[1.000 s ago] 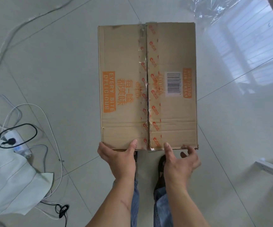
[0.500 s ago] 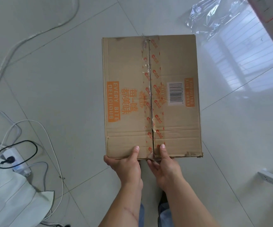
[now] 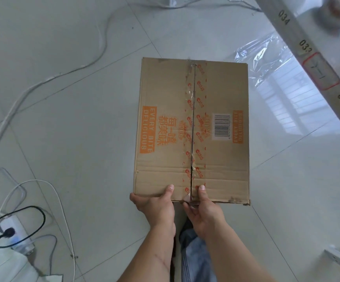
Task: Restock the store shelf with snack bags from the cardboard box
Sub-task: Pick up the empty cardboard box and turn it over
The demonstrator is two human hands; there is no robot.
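Cardboard box [image 3: 165, 127] lengthwise away from hands [image 3: 157, 208]

Pale tiled floor [image 3: 73, 119], white cable [image 3: 42, 82] curving across it, power strip [image 3: 12, 233] with black plug at lower left, white cloth [image 3: 0, 267] beside it, crumpled clear plastic sheet [image 3: 267, 58] at upper right

You have bare floor tile [image 3: 83, 119] left of the cardboard box [image 3: 191, 129]. A white cable [image 3: 102, 45] snakes across the floor farther left, and a power strip [image 3: 12, 235] with loops of cord lies near your lower left. To the right, crinkled plastic sheet [image 3: 267, 58] lies beside the box's far corner, and a numbered shelf rail [image 3: 315, 64] runs slantwise beyond it.
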